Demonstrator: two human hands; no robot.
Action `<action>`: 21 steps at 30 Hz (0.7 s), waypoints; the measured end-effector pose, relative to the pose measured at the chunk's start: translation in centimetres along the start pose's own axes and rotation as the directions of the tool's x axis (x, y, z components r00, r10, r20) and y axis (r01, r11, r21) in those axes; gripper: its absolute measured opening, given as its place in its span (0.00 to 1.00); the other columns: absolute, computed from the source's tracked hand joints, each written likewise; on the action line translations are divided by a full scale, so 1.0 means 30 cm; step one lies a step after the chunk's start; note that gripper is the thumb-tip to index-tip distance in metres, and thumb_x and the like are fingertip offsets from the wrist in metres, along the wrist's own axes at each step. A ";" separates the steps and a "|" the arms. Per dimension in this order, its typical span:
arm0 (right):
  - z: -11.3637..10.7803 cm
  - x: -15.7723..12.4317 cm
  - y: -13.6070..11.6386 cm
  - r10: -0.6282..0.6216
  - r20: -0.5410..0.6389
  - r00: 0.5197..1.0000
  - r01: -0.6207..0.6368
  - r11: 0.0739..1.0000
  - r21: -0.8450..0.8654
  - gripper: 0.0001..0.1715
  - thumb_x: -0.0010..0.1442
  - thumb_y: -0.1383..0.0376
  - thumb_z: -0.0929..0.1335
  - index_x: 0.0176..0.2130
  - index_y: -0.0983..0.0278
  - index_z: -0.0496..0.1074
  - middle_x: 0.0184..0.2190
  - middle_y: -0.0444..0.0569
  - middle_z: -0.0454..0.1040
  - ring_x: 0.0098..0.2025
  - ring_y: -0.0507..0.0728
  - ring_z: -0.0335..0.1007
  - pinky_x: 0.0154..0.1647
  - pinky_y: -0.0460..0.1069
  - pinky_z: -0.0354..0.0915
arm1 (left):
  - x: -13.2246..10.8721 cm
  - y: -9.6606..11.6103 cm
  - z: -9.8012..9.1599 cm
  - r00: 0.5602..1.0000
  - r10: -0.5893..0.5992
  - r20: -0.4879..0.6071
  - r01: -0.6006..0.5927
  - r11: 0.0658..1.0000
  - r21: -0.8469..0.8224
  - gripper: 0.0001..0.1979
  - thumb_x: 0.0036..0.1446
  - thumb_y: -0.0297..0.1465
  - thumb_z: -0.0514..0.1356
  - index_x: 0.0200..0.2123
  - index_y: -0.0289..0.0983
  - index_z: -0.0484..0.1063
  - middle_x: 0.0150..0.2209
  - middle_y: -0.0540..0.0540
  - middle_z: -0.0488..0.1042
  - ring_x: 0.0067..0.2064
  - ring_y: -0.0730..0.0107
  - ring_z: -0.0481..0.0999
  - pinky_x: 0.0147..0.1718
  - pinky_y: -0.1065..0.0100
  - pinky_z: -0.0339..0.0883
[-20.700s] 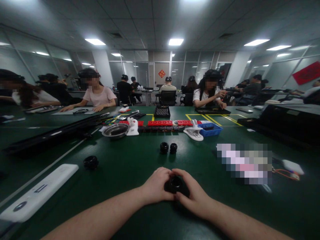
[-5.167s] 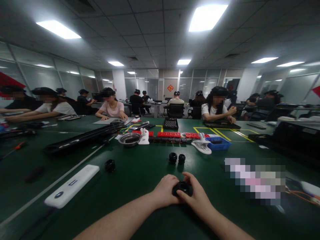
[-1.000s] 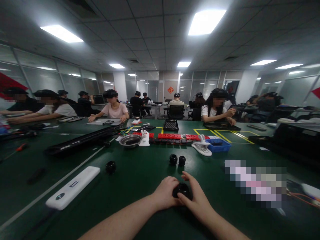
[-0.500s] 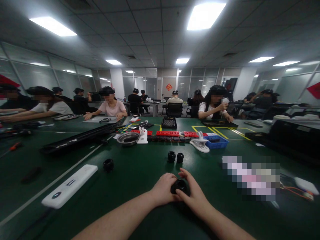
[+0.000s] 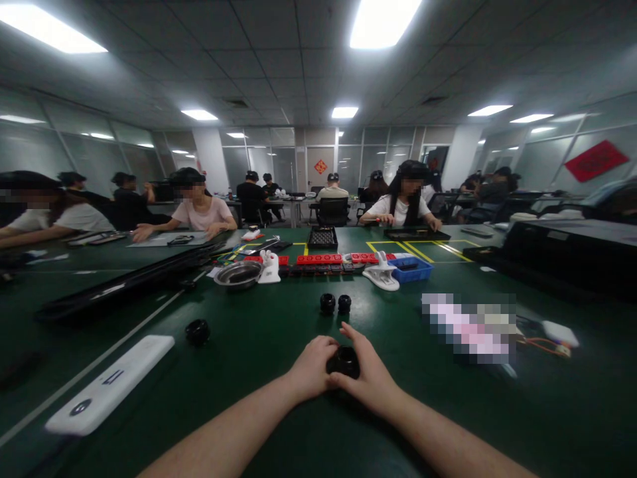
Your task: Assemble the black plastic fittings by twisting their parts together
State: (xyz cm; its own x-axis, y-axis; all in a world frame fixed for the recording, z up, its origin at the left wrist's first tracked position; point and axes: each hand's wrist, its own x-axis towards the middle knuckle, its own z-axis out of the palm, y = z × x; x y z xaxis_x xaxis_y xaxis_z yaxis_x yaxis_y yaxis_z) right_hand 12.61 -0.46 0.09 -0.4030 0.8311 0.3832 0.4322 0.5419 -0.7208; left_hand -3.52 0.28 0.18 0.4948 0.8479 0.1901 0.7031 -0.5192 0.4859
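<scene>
A round black ribbed fitting [image 5: 347,362] with an open top is held low at the table between both my hands. Curled around its left side is my left hand [image 5: 311,370]. From the right, my right hand [image 5: 372,373] closes on it, thumb across the near side and index finger raised at the top. My fingers hide part of the piece. Just beyond, two similar black fittings [image 5: 327,304] stand side by side. Another black fitting [image 5: 198,331] sits farther left.
On the green table [image 5: 279,332] are a white oblong device [image 5: 112,384], a metal bowl [image 5: 237,273], white clamps [image 5: 382,273], a blue bin [image 5: 412,267] and red parts [image 5: 319,259]. A blurred-out item [image 5: 468,328] lies right. Co-workers sit opposite.
The view has swung slightly right, so everything sits farther left. Both hands stay around the black fitting, its opening tilted differently. A co-worker opposite has lowered a raised hand.
</scene>
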 end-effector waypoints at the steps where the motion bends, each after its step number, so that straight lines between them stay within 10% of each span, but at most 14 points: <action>1: 0.005 0.003 0.002 0.021 -0.024 0.999 -0.022 1.000 -0.012 0.44 0.42 0.65 0.71 0.55 0.64 0.50 0.50 0.54 0.60 0.52 0.61 0.56 0.54 0.58 0.53 | 0.000 0.001 -0.001 1.000 0.003 -0.002 -0.003 1.000 -0.001 0.16 0.42 0.35 0.62 0.38 0.37 0.69 0.44 0.44 0.66 0.46 0.59 0.64 0.45 0.62 0.58; 21: 0.005 0.003 0.008 0.029 0.000 1.000 -0.029 0.999 0.045 0.34 0.45 0.73 0.64 0.52 0.63 0.54 0.43 0.50 0.64 0.47 0.57 0.61 0.52 0.55 0.56 | 0.001 0.003 0.003 1.000 -0.029 -0.007 0.029 0.999 -0.045 0.18 0.41 0.35 0.62 0.39 0.39 0.68 0.43 0.45 0.66 0.45 0.59 0.64 0.45 0.63 0.59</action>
State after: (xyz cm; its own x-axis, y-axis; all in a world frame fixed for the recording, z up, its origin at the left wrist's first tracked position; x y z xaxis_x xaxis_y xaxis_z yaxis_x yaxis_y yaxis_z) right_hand 12.56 -0.27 -0.12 -0.3906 0.8465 0.3619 0.4067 0.5113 -0.7571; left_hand -3.38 0.25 0.17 0.4705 0.8634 0.1820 0.6932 -0.4893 0.5293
